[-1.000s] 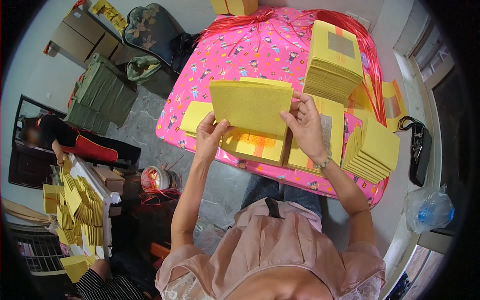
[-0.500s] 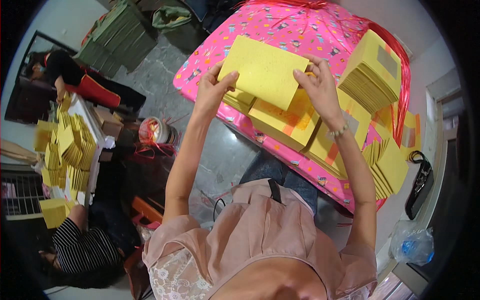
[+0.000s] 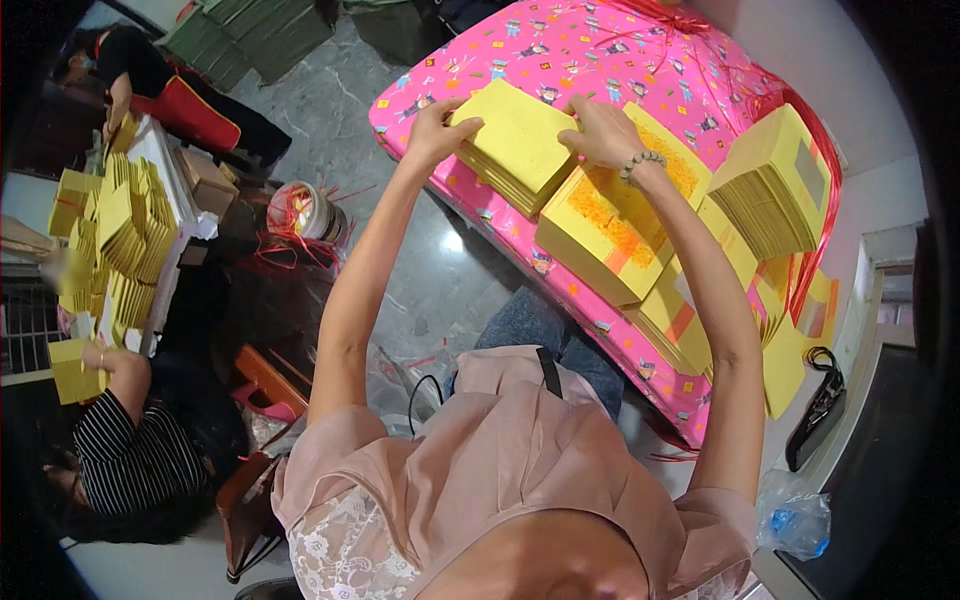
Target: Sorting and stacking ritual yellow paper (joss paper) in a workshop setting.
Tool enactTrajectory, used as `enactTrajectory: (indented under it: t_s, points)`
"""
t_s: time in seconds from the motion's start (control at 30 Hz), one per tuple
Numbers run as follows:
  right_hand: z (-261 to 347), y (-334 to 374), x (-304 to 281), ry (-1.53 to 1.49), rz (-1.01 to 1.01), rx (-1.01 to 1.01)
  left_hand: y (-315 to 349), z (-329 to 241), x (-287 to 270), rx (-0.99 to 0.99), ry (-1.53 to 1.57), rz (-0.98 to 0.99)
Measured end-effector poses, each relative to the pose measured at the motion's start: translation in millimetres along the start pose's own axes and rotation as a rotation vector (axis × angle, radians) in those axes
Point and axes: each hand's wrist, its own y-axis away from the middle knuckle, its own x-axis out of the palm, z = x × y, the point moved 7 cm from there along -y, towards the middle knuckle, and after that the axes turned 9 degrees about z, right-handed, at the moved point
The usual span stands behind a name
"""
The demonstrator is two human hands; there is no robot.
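A stack of yellow paper packets (image 3: 515,140) stands at the left front edge of the pink cloth-covered table, its top packet lying flat and roughly square with those under it. My left hand (image 3: 443,132) grips the stack's left edge near the top, thumb in front and fingers behind. At the right edge my right hand (image 3: 603,133) holds the top packet, thumb against its side; some fingertips are hidden behind it. Just right of that stack, below my right wrist, sits a thick yellow block (image 3: 600,235) with an orange-patterned top.
More yellow bundles (image 3: 770,180) stand at the table's right, beside red ribbons (image 3: 830,200). A tub (image 3: 305,215) with red strands is on the floor left. Two co-workers handle yellow packets at a white table (image 3: 168,215). A black pouch (image 3: 820,405) lies far right.
My hands have lowered the yellow packet, which was tilted up above the table, onto the stack at the left. The view has shifted slightly.
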Motion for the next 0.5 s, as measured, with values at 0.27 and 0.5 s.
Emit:
enactTrajectory:
  t_s: [0.27, 0.5]
  points:
    - [-8, -21, 25, 0.194, 0.162, 0.072, 0, 11, 10, -0.026, -0.244, -0.051]
    - [-16, -26, 30, 0.180, 0.244, 0.140, 3, 7, 11, -0.073, -0.225, -0.072]
